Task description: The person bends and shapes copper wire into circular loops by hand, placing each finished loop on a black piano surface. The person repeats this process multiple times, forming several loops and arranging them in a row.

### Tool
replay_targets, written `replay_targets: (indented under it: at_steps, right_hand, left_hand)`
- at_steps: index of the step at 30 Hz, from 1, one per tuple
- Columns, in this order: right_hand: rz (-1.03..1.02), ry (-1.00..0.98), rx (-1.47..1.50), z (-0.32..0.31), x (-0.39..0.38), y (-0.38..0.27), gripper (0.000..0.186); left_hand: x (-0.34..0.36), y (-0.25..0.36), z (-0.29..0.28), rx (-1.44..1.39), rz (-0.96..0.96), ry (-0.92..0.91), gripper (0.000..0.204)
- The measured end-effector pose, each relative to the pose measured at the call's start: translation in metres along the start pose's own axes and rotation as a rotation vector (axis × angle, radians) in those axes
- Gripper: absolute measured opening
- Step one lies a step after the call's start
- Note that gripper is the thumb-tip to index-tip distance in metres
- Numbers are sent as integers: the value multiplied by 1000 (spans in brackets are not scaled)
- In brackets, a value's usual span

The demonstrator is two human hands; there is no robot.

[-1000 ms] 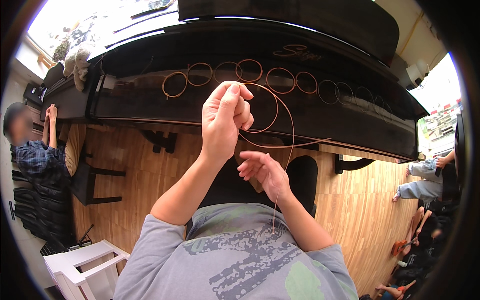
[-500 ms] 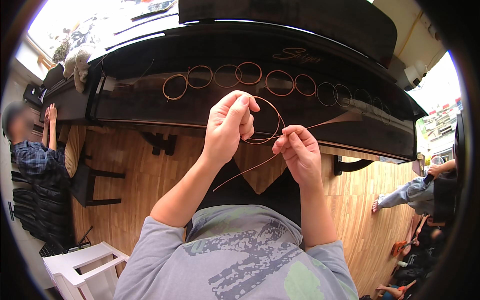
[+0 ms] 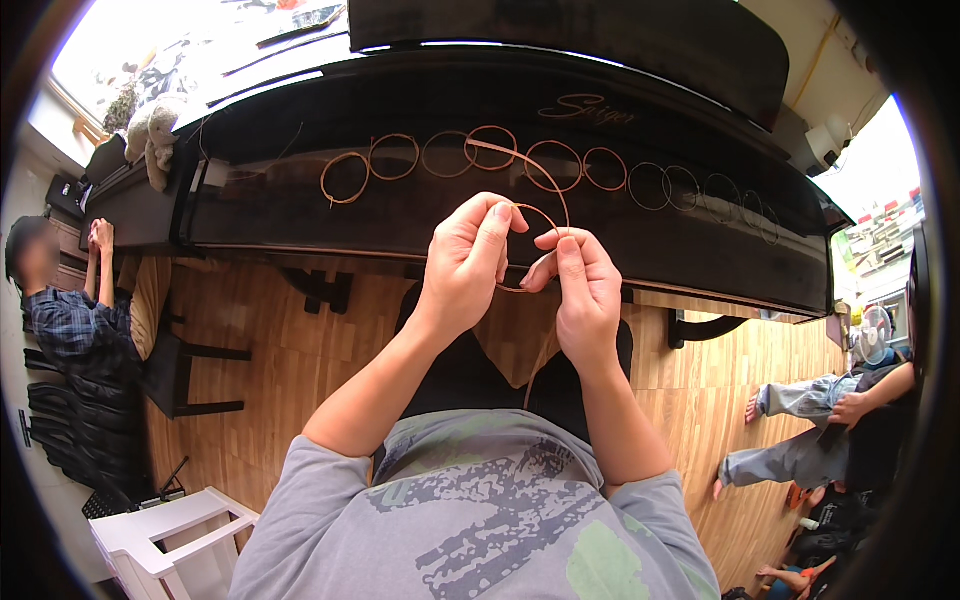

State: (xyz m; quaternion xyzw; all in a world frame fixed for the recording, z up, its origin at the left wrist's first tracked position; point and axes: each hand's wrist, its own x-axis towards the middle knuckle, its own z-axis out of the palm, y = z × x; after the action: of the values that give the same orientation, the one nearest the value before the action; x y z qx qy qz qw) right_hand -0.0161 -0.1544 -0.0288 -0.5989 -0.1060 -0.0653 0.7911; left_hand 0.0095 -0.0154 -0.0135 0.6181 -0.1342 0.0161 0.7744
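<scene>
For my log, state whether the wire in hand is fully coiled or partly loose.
Partly loose: the wire curves between left hand and right hand, while one end arcs up free.

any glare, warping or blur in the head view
In the head view, glare whitens the upper left, the black piano bows with the fisheye, left hand and right hand look fairly crisp, and the copper-coloured wire seems partly smeared.

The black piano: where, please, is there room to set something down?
Front left, between the leftmost copper ring and the front edge; front right, between the silvery rings and that edge. Crowded middle: other copper rings, left hand, right hand, held wire.
</scene>
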Motion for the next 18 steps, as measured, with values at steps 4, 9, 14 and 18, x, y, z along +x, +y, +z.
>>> replay_targets:
  at_steps: [4, 9, 14, 18]
  right_hand:
    - [-5, 13, -27, 4, 1, -1, 26]
    - [38, -1, -15, 1, 2, -4, 27]
    - [84, -5, 146, -5, 6, -4, 28]
    - [159, -72, 211, -10, 9, -7, 28]
  left_hand:
    - [0, -2, 3, -25, -20, -13, 22]
    - [-4, -6, 5, -32, -53, -40, 23]
    - [-5, -9, 3, -49, -60, -92, 23]
    - [-4, -10, 1, -62, -61, -102, 23]
